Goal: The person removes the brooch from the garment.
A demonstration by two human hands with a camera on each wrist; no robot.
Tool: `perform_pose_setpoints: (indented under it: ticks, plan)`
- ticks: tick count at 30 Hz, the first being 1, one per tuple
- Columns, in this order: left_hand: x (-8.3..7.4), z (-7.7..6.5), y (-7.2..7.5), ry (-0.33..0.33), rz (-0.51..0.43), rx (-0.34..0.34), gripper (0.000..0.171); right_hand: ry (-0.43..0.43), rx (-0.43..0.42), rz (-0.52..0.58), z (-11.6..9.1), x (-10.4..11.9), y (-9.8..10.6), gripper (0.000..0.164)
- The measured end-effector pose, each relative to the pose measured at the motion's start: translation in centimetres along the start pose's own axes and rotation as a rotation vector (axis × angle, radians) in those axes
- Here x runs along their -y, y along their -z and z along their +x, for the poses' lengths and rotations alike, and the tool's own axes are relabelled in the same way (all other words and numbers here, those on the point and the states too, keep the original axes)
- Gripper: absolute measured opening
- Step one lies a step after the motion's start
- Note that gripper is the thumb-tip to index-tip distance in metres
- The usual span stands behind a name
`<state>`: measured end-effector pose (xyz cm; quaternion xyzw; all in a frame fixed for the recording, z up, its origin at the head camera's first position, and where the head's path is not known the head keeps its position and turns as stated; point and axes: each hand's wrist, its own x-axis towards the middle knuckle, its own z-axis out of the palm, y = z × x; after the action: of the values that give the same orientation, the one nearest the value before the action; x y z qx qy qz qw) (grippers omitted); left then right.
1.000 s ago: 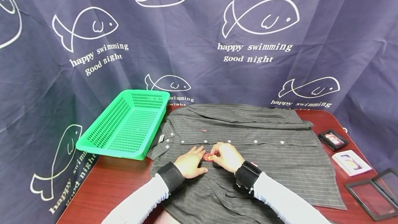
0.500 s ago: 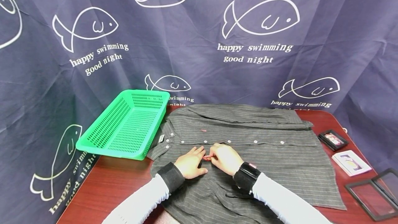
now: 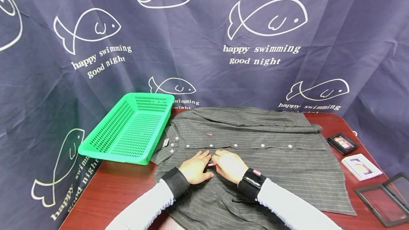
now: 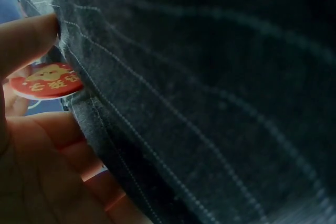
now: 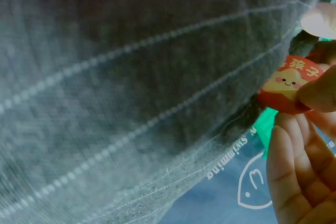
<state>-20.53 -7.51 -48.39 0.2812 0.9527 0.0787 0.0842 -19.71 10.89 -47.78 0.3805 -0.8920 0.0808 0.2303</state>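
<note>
A dark grey pinstriped button shirt point(image 3: 274, 173) lies spread over the table. My right hand point(image 3: 230, 166) pinches a round red badge point(image 5: 286, 85) by its edge, thumb on its printed face. The badge carries a pale cartoon face and yellow characters. From the head view only a thin tilted sliver of it shows between the hands. My left hand point(image 3: 195, 168) rests on the shirt just left of the badge, fingers extended over the cloth. In the left wrist view the badge's far edge meets the striped fabric; whether a pin passes through the cloth is hidden.
A green plastic basket point(image 3: 145, 157) stands at the table's back left. Along the right edge are a black case with a picture point(image 3: 343, 143), a white printed box point(image 3: 361, 166) and a dark hinged frame point(image 3: 372, 207). A printed curtain point(image 3: 204, 45) hangs behind.
My right hand has turned and shifted slightly left and toward me. The badge has tipped from showing its face to nearly edge-on in the head view. My left hand stays put.
</note>
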Motion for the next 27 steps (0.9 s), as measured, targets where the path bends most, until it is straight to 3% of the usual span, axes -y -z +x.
perform_pose_setpoints:
  ticks: [20, 27]
  plan:
    - [0.2, -0.2, 0.2, -0.021, -0.01, -0.025, 0.068, 0.079, -0.003, 0.013, -1.1, 0.0, -0.2, 0.025]
    - [0.2, -0.5, 1.1, -0.046, -0.045, -0.042, 0.074, 0.099, -0.034, 0.031, -1.2, -0.2, -0.4, 0.025]
